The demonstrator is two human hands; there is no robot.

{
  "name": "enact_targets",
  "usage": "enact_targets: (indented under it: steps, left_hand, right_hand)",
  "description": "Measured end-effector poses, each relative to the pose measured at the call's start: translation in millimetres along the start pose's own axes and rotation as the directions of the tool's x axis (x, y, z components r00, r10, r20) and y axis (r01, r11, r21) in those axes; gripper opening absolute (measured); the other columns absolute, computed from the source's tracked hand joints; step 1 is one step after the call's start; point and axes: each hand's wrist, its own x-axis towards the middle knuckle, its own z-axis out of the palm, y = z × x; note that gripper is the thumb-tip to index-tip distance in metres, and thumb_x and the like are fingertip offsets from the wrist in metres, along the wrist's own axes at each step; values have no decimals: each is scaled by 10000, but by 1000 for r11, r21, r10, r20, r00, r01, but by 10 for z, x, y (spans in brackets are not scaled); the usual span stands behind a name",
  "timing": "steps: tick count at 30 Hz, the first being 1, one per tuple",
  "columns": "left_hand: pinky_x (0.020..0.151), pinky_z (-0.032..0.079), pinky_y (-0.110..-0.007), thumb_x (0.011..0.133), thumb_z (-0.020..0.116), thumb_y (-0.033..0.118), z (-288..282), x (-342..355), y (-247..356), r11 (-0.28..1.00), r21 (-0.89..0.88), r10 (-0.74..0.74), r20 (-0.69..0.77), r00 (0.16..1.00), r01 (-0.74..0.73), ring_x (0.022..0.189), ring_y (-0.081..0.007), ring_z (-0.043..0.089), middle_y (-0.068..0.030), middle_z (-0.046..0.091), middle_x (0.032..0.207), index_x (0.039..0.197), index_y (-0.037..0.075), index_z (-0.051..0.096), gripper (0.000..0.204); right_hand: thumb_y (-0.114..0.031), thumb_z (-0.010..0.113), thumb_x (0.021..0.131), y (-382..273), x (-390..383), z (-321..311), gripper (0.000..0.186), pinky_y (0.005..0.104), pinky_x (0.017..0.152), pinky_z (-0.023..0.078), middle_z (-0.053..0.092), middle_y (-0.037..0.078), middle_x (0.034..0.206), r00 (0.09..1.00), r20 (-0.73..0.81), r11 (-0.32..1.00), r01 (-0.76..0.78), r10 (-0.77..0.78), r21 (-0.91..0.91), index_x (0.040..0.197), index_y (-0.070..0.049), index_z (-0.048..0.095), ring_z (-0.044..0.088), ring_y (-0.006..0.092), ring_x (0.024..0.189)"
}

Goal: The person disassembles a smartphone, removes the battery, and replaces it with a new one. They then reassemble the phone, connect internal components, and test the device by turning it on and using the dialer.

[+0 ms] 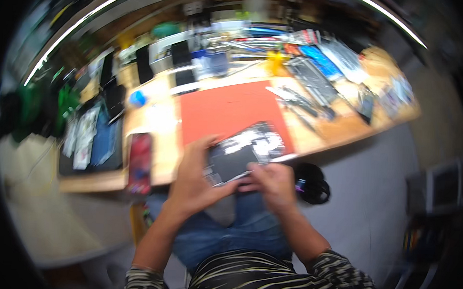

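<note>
An opened phone [245,152], its dark battery and bright silvery inner parts showing, is held tilted over the near edge of an orange-red mat [228,109]. My left hand [193,176] grips it by the left end, thumb along the lower edge and fingers at the far side. At the phone's lower right edge, my right hand [272,181] has thumb and fingers pinched together. A thin pale strip [284,158] shows just beyond the right knuckles; blur hides whether the fingers hold it.
A red phone-shaped item [140,162] lies at the table's front edge. Left of it is a dark tray [91,161] with packets. Several tools [300,102] lie right of the mat, and dark phone screens [181,54] stand behind. A round black object [312,183] is below the table edge.
</note>
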Motion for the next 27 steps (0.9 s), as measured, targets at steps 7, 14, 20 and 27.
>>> enact_targets:
  steps: [7,14,20,27]
  left_hand:
    - [1020,500,-439,667,917,223,-103,154,-169,989,145,13,87,996,-26,1202,-383,614,-191,629,1252,1375,55,506,836]
    - [1198,344,-511,675,943,360,-222,128,-241,957,255,116,104,988,-139,1458,-413,418,-187,593,1401,1395,55,555,872]
    - [1139,380,-508,804,845,231,-712,-153,-369,690,654,-140,-299,944,309,1319,-448,495,-272,539,1422,1426,-5,504,748]
    - [1125,416,-456,800,821,123,-916,-322,-566,687,577,-277,-352,894,441,1314,-431,534,-241,537,1440,1474,3,469,770]
  right_hand:
    - [-180,644,1031,10,-58,-202,292,299,720,629,771,221,999,988,139,994,-49,63,-101,1160,76,704,786,261,858]
    - [-162,656,1025,143,-171,-229,269,285,748,607,778,188,1011,975,169,972,-107,143,-210,1173,55,711,777,226,876]
    - [-176,665,1031,258,-189,-272,283,268,781,588,777,166,1049,954,243,962,-114,176,-247,1209,41,704,767,205,932]
    - [-170,661,1037,62,-229,-550,275,266,785,578,777,151,1054,969,216,977,-80,123,-196,1201,46,707,761,180,925]
